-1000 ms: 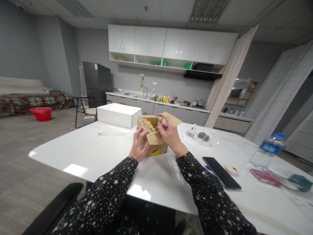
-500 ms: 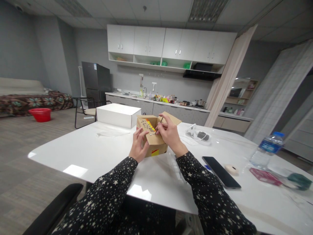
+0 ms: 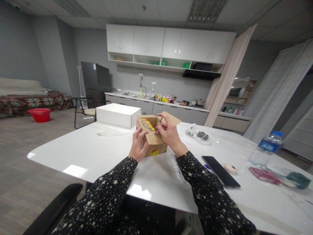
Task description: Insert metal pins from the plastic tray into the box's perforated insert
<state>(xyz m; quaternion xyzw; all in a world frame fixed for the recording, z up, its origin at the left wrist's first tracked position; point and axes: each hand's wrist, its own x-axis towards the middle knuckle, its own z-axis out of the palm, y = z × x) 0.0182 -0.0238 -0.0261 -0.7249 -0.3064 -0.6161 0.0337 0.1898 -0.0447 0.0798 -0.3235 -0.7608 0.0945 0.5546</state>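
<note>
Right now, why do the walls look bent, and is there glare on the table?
Head view: the wide lens bows the curtain and ceiling edges; ceiling lights leave bright patches on the glossy white table; the cardboard box between both hands stays sharp.

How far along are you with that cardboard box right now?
Done: the cardboard box sits on the white table with its top flaps open. In hand: the left hand steadies the near side, while the right hand pinches something thin at the open top; what it is cannot be told. Left: the flaps are not yet folded shut. The white box behind lies untouched.
</note>
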